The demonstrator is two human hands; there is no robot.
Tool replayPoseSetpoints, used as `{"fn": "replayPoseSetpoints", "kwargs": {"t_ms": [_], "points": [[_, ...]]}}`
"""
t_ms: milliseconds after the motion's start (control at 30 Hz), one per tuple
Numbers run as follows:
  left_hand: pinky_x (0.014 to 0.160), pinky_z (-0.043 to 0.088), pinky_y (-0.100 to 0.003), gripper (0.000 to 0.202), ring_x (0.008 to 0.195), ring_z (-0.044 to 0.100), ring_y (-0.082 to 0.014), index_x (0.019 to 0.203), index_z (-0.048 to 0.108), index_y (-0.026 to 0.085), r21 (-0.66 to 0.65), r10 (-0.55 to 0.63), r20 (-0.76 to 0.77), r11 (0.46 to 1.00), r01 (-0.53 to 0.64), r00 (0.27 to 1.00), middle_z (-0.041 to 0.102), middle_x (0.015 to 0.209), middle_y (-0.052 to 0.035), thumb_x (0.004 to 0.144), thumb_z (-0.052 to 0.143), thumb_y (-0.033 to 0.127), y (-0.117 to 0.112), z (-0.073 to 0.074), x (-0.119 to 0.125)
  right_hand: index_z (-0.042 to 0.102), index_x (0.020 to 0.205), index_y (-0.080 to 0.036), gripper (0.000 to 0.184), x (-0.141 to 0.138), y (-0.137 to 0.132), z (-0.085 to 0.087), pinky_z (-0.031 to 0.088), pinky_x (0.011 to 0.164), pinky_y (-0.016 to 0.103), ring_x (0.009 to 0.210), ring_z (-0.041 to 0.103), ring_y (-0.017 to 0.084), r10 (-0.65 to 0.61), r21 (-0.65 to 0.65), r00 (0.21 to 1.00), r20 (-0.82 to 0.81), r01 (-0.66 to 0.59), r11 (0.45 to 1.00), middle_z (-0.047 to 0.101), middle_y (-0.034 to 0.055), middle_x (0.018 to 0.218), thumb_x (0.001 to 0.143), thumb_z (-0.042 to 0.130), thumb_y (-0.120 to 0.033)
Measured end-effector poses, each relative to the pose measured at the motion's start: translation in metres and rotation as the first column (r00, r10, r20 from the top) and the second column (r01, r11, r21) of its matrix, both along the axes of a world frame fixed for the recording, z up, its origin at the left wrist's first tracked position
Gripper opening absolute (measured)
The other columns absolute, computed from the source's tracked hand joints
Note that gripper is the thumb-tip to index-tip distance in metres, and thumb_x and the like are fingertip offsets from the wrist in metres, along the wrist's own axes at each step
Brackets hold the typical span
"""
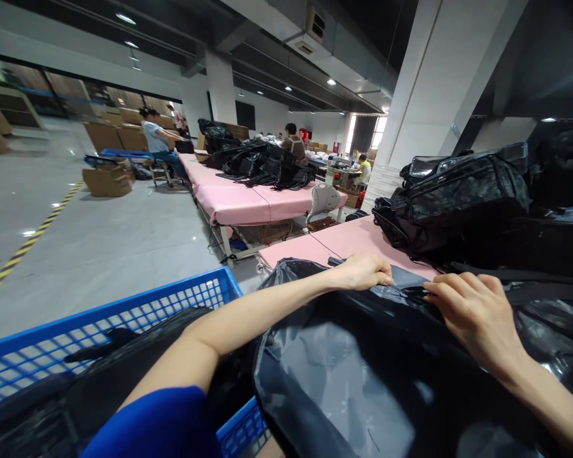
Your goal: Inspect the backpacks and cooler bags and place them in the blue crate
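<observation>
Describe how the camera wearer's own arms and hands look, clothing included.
The left hand and right hand are bare, without gloves; no watch or bracelet shows. A short, plain, bright blue sleeve covers the upper left arm, ending above the elbow. The right forearm is uncovered; any sleeve there is out of view.

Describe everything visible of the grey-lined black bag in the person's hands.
The black bag looks large and limp, its smooth grey lining facing the camera, creased, slightly glossy and crossed by dark shadow. A dark border rims its left side. It leans on a slant in front of the pink table, beside the blue crate; its bottom is out of frame. The left hand and right hand grip its upper edge, fingers curled. Material: apparently coated fabric.
</observation>
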State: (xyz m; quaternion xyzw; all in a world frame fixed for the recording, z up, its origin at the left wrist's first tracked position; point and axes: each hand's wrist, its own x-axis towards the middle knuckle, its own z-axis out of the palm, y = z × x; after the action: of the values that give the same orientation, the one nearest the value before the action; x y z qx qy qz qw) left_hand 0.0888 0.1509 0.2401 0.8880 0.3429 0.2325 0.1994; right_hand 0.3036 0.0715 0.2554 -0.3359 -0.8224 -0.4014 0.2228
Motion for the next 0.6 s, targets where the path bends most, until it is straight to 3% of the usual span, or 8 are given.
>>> {"fn": "replayPoseSetpoints", "kwargs": {"t_ms": [100, 167, 267, 400, 467, 600], "points": [[0.061, 0.037, -0.02, 0.019, 0.068, 0.055, -0.0117, 0.079, 0.067, 0.016, 0.003, 0.0, 0.008, 1.0, 0.0, 1.0, 0.064, 0.072, 0.0009, 0.082, 0.053, 0.029, 0.0, -0.001, 0.0, 0.06, 0.088, -0.02, 0.016, 0.001, 0.002, 0.0, 0.032, 0.071, 0.034, 0.074, 0.054, 0.016, 0.012, -0.009, 0.999, 0.04, -0.012, 1.0, 0.067, 0.0016, 0.084, 0.089, 0.046, -0.014], [0.062, 0.036, -0.021, 0.019, 0.07, 0.055, -0.012, 0.079, 0.067, 0.017, 0.011, 0.003, 0.015, 1.0, -0.004, 1.0, 0.065, 0.074, 0.0009, 0.083, 0.053, 0.029, 0.001, -0.001, 0.0, 0.06, 0.088, -0.021, 0.014, 0.003, 0.005, -0.001, 0.035, 0.07, 0.033, 0.074, 0.055, 0.016, 0.059, -0.135, 0.998, -0.029, -0.063, 0.989, 0.067, 0.0017, 0.084, 0.09, 0.046, -0.02], [0.064, 0.037, -0.021, 0.019, 0.073, 0.056, -0.0127, 0.08, 0.067, 0.017, 0.017, 0.012, 0.017, 1.0, -0.012, 1.0, 0.065, 0.076, 0.0008, 0.083, 0.053, 0.03, 0.003, -0.003, 0.0, 0.061, 0.088, -0.023, 0.014, 0.012, 0.011, -0.003, 0.042, 0.068, 0.03, 0.077, 0.059, 0.016, 0.082, -0.344, 0.965, -0.25, -0.168, 0.924, 0.066, 0.002, 0.084, 0.088, 0.051, -0.033], [0.068, 0.039, -0.021, 0.02, 0.076, 0.057, -0.0133, 0.082, 0.068, 0.017, 0.025, 0.0, 0.03, 1.0, -0.001, 1.0, 0.066, 0.079, 0.0, 0.083, 0.053, 0.03, 0.005, -0.006, -0.001, 0.063, 0.092, -0.023, 0.022, 0.033, 0.009, -0.002, 0.046, 0.067, 0.031, 0.079, 0.061, 0.019, -0.053, -0.364, 0.855, -0.516, -0.163, 0.917, 0.066, 0.0037, 0.088, 0.083, 0.058, -0.042], [0.068, 0.039, -0.021, 0.021, 0.075, 0.057, -0.0132, 0.081, 0.068, 0.017, 0.018, -0.005, 0.039, 1.0, 0.004, 0.999, 0.066, 0.079, -0.0004, 0.083, 0.052, 0.03, 0.005, -0.007, -0.001, 0.063, 0.091, -0.023, 0.025, 0.043, 0.004, -0.002, 0.047, 0.064, 0.031, 0.078, 0.061, 0.019, -0.106, -0.381, 0.831, -0.547, -0.134, 0.915, 0.066, 0.0041, 0.088, 0.081, 0.059, -0.045], [0.065, 0.038, -0.02, 0.02, 0.072, 0.056, -0.0129, 0.078, 0.068, 0.016, -0.019, 0.009, 0.044, 1.0, -0.008, 0.999, 0.065, 0.075, -0.0006, 0.082, 0.053, 0.029, 0.004, -0.005, 0.001, 0.062, 0.095, -0.025, 0.023, 0.056, -0.007, -0.004, 0.047, 0.057, 0.029, 0.08, 0.06, 0.02, -0.111, -0.422, 0.86, -0.499, -0.129, 0.897, 0.064, 0.0038, 0.09, 0.082, 0.057, -0.044]]}}
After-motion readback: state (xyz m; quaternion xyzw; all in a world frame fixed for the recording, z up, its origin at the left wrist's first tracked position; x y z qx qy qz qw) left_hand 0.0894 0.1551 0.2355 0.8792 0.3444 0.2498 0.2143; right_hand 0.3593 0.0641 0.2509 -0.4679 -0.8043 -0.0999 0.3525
